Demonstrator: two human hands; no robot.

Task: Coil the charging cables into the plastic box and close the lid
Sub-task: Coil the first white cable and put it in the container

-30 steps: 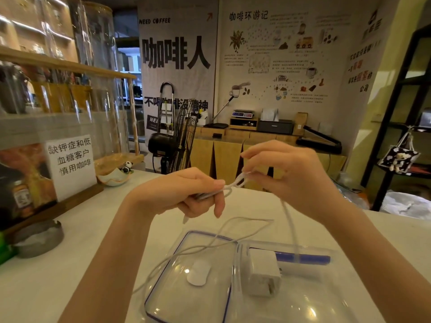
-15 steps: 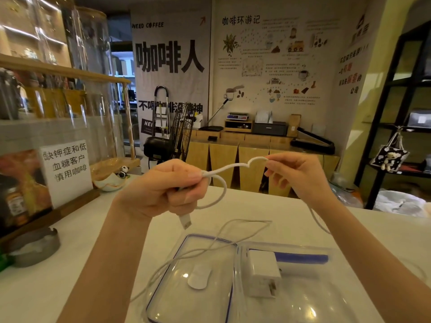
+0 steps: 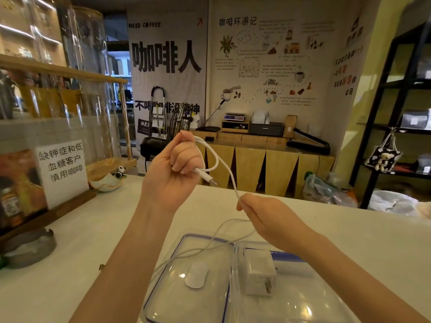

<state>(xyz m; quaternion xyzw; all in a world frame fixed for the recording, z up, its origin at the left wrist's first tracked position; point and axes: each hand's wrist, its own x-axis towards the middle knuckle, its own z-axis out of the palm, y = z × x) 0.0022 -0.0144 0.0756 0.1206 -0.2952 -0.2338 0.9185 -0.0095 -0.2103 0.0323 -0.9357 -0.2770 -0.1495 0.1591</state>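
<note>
Cable [image 3: 223, 164] looped in left hand [image 3: 171, 176], plug [image 3: 208, 178] pointing down-right

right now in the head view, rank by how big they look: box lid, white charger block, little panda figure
1. box lid
2. white charger block
3. panda figure

The panda stands farther from the camera, so its true size is unsure.

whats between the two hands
Head view: only a short run of white cable, from the loop in the left hand down to the right hand.
</note>
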